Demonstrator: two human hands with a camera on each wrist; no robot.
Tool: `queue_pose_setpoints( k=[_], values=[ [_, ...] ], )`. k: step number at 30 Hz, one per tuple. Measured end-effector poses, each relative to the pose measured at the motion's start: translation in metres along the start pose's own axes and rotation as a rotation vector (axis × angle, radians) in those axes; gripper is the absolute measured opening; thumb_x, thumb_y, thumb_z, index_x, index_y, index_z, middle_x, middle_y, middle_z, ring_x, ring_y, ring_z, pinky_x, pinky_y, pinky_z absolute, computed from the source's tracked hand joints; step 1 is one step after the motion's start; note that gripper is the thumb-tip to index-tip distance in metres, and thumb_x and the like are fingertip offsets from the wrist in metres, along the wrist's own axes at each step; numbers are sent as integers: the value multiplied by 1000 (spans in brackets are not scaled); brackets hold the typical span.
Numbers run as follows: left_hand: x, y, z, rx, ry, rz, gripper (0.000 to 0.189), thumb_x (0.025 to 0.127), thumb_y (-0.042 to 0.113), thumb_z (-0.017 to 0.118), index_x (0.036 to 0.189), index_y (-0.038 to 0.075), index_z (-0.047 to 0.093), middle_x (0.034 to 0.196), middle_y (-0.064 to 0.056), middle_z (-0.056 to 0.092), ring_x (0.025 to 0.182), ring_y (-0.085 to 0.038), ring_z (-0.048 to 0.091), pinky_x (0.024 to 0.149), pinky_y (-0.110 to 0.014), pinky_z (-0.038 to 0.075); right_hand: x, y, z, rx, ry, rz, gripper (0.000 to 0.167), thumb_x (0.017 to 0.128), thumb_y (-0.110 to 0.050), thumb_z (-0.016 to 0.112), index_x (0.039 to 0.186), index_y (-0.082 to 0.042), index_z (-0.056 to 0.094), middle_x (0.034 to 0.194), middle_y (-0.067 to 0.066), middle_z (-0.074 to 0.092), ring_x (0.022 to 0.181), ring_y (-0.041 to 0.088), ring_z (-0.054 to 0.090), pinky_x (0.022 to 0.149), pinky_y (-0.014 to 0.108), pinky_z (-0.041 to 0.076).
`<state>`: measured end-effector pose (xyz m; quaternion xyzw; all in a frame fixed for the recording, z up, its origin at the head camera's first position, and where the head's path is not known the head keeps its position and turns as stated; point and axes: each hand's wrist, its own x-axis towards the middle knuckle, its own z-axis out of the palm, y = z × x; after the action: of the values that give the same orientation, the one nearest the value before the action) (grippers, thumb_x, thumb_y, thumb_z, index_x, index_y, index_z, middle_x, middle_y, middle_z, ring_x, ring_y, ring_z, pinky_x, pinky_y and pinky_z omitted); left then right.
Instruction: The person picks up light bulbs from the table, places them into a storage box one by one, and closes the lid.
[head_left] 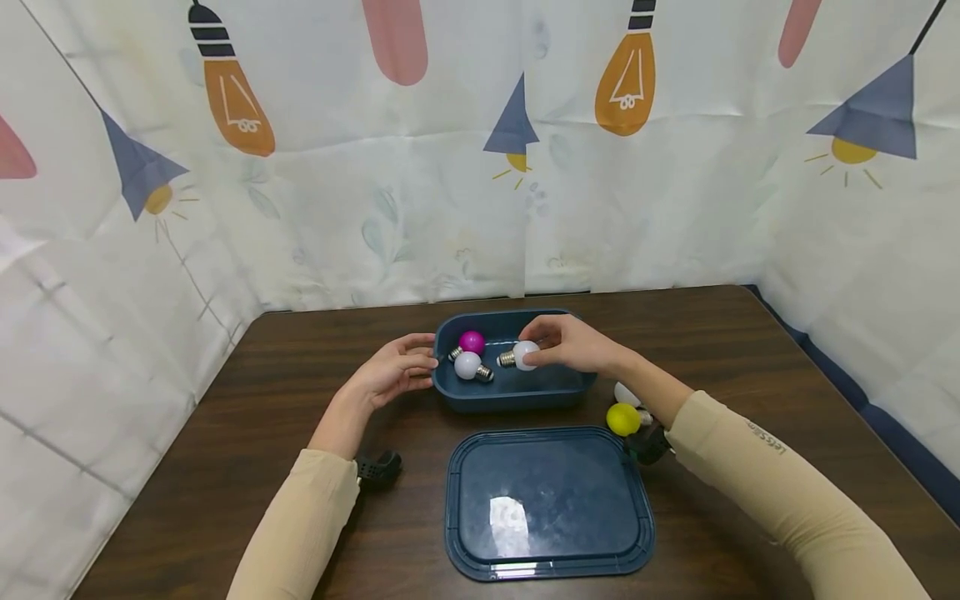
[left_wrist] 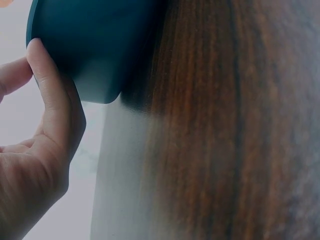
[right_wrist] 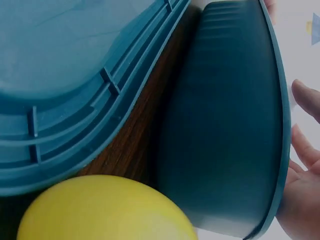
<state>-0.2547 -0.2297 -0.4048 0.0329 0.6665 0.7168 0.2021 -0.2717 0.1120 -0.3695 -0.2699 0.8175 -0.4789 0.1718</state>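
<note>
In the head view my right hand [head_left: 570, 343] pinches a white light bulb [head_left: 527, 355] by its round end, its metal screw base pointing left, over the inside of a dark blue box [head_left: 517, 402]. Inside the box's left end lie a magenta bulb [head_left: 472, 341] and another white bulb [head_left: 467, 365]. My left hand [head_left: 390, 369] touches the box's left end with extended fingers; the left wrist view shows a fingertip [left_wrist: 36, 47] at the rim. The box wall hides the held bulb from the right wrist view.
A dark blue lid [head_left: 555, 492] lies flat in front of the box. Right of it, by my right wrist, are a yellow bulb [head_left: 622, 419] and a partly hidden white bulb [head_left: 627, 395]. Patterned curtain [head_left: 450, 208] hangs behind the wooden table [head_left: 360, 550].
</note>
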Motion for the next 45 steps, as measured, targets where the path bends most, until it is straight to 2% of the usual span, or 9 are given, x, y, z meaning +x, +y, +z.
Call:
queue_pose_setpoints(
  k=[18, 28, 45],
  values=[
    [0, 1, 1, -12, 7, 1, 61, 101, -2, 58, 155, 1, 31, 136, -28, 50, 90, -18, 68, 76, -28, 60, 9, 2, 17, -9, -37, -13, 34, 93, -17, 78, 123, -5, 66, 119, 9, 67, 107, 28, 64, 92, 39, 56],
    [-1, -1, 1, -3, 3, 4, 61, 101, -1, 60, 155, 1, 31, 128, -21, 58, 90, -17, 68, 77, -29, 60, 14, 2, 28, 3, -62, -16, 34, 93, -19, 79, 122, -6, 65, 120, 7, 66, 107, 27, 64, 92, 37, 56],
    [-1, -3, 0, -15, -2, 10, 62, 100, -2, 60, 155, 1, 31, 131, -23, 56, 88, -16, 69, 76, -28, 59, 20, 0, 42, -24, -86, -29, 30, 94, -18, 78, 119, -7, 66, 119, 7, 66, 106, 24, 66, 90, 36, 56]
  ],
)
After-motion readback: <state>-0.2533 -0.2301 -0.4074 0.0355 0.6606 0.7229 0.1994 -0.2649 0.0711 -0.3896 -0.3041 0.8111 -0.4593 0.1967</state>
